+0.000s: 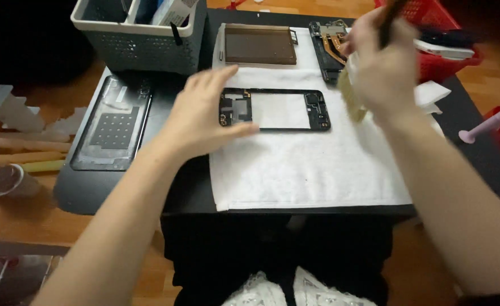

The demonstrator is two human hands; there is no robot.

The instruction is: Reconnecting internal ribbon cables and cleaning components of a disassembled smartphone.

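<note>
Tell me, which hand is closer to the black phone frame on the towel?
Left. The left hand rests on the phone frame's left end; the right hand, holding a brush, is apart, past its right end.

Black table: white towel, grey perforated basket, dark mat.

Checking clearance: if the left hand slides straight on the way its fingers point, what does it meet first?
The left hand points right along the phone frame it already touches. Next in that line, probably the brush in the right hand, though depth is unclear.
</note>
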